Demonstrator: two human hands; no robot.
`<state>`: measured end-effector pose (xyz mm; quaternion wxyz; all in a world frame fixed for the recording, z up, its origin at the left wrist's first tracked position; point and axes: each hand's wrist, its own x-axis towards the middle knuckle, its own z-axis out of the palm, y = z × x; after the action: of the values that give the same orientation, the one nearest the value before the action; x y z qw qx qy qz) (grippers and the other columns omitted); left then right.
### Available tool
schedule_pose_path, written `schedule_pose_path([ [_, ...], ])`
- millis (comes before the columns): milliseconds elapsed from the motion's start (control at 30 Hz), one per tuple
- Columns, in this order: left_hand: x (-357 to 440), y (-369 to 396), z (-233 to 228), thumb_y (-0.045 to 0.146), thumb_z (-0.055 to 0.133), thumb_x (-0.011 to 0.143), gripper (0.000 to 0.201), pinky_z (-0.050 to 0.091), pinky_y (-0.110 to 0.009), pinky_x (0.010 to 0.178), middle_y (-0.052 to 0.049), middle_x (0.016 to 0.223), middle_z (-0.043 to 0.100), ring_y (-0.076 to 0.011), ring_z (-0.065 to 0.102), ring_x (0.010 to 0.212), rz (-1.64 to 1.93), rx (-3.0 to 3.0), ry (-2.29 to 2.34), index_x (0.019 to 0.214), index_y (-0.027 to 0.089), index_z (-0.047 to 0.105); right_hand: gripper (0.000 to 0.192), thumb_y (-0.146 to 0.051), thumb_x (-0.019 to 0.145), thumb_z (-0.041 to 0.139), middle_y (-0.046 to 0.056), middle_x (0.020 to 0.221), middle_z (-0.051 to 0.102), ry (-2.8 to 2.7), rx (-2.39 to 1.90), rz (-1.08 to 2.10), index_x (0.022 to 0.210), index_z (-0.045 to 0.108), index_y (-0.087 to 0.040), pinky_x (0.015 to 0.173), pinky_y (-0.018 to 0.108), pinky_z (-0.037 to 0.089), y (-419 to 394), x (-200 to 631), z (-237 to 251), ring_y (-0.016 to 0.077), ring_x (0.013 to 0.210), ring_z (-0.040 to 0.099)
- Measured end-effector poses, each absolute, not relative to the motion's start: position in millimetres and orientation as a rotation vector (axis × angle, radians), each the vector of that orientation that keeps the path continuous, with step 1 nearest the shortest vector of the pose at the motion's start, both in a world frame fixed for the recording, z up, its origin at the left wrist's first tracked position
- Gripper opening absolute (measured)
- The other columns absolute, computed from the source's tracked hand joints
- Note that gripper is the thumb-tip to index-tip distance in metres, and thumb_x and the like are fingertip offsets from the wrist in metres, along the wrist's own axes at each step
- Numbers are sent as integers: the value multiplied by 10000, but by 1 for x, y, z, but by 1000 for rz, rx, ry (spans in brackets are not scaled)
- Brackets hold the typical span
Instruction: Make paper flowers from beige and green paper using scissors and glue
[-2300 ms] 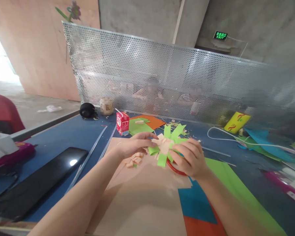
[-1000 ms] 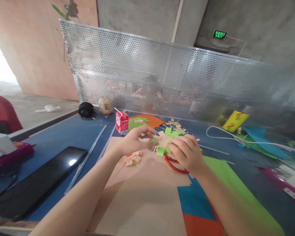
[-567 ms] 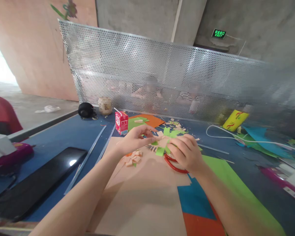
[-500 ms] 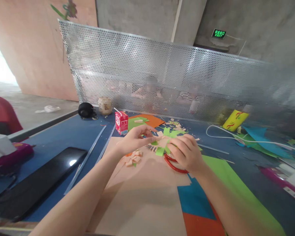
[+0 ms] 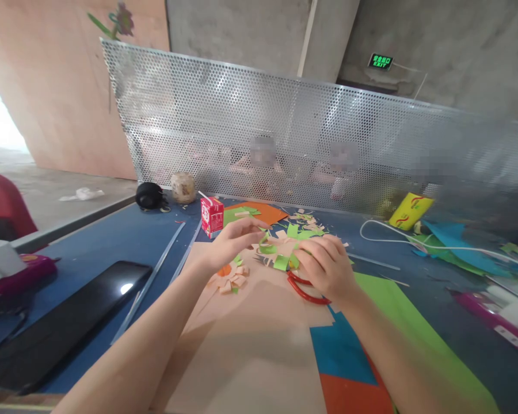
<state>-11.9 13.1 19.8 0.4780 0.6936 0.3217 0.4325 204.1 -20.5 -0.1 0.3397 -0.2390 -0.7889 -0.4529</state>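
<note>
My left hand (image 5: 237,240) is raised over the paper, thumb and fingertips closed on a curled green paper strip (image 5: 267,249). To its right, my right hand (image 5: 326,265) rests with curled fingers over small green paper pieces (image 5: 281,262); its fingertips hide what they grip. Red scissor handles (image 5: 308,296) stick out beside and below the right hand, the blades out of sight. Under both hands lies a large pale peach sheet (image 5: 250,345). A flower-like cluster of peach paper bits (image 5: 231,283) with an orange centre (image 5: 224,270) lies on it below the left hand.
A red drink carton (image 5: 212,217) with a straw stands behind the left hand. Paper scraps (image 5: 304,219) litter the far side. Green (image 5: 397,310) and blue sheets (image 5: 343,353) lie right, a black phone (image 5: 69,322) left. A perforated metal screen (image 5: 224,115) borders the table.
The green strip at my left fingertips now shows as a curl. The left hand has shifted slightly, uncovering the orange centre of the cluster. My right hand has stayed nearly still.
</note>
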Motion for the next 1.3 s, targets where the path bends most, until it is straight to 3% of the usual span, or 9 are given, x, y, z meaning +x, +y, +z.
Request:
schedule_pose_path([
  [133, -14, 20, 18, 436, 456, 770, 342, 414, -264, 636, -51, 808, 595, -163, 548, 812, 1139, 1492, 782, 926, 168, 601, 177, -73, 718, 541, 76, 884, 590, -2029, -605, -1166, 867, 515, -164, 737, 374, 434, -22, 205, 0, 196, 841, 519],
  [267, -14, 21, 14, 425, 589, 671, 325, 412, -258, 605, -57, 942, 598, -149, 550, 771, 954, 1347, 862, 892, 187, 610, 188, -100, 713, 568, 77, 915, 546, -2042, -495, -1107, 872, 498, -172, 748, 374, 459, -25, 203, -2, 194, 861, 505],
  [433, -11, 12, 11, 360, 649, 629, 210, 349, -225, 478, 5, 615, 554, -89, 470, 502, 613, 1316, 731, 694, 165, 607, 273, -82, 674, 608, 82, 939, 504, -2098, -464, -1005, 900, 484, -172, 768, 379, 476, -28, 199, -5, 206, 892, 506],
  [600, -11, 15, 11, 271, 679, 610, 141, 398, -206, 479, 12, 599, 535, -74, 482, 499, 775, 1237, 710, 670, 167, 606, 452, -148, 702, 576, 123, 1181, 407, -2035, -538, -834, 1112, 397, -210, 867, 435, 428, -23, 202, -3, 264, 1118, 418],
  [700, -12, 25, 9, 256, 707, 579, 169, 423, -196, 474, 39, 509, 473, -57, 462, 454, 980, 1128, 803, 601, 160, 570, 469, -190, 724, 519, 136, 1196, 422, -1956, -798, -736, 1170, 375, -193, 899, 460, 377, -13, 214, 1, 270, 1142, 401],
  [833, -12, 32, 7, 237, 729, 543, 206, 449, -194, 474, 42, 514, 493, -41, 455, 423, 1224, 988, 845, 635, 147, 568, 213, -217, 748, 465, 114, 1055, 535, -1865, -1494, -613, 942, 540, -171, 858, 439, 373, 5, 242, 3, 257, 1023, 496],
  [1000, -9, 33, 7, 255, 736, 531, 245, 462, -189, 481, -3, 589, 586, -63, 529, 469, 1365, 915, 838, 678, 133, 583, 401, -380, 770, 434, 211, 1100, 532, -1620, -2537, -79, 1043, 549, -110, 790, 485, 376, 23, 277, -8, 356, 1034, 490],
  [1200, -8, 32, 6, 253, 754, 494, 270, 472, -195, 508, -4, 584, 602, -72, 556, 485, 1424, 899, 804, 673, 131, 593, 760, -714, 674, 319, 192, 1060, 592, -1665, -2553, 213, 1067, 561, -110, 705, 356, 433, 33, 281, -26, 306, 940, 573],
  [1300, -8, 31, 6, 249, 756, 485, 274, 470, -193, 506, 5, 566, 590, -63, 542, 466, 1450, 888, 810, 669, 130, 592, 692, -692, 634, 411, 157, 1032, 616, -1735, -2439, 267, 1038, 577, -156, 664, 330, 431, 37, 279, -31, 294, 906, 588],
])
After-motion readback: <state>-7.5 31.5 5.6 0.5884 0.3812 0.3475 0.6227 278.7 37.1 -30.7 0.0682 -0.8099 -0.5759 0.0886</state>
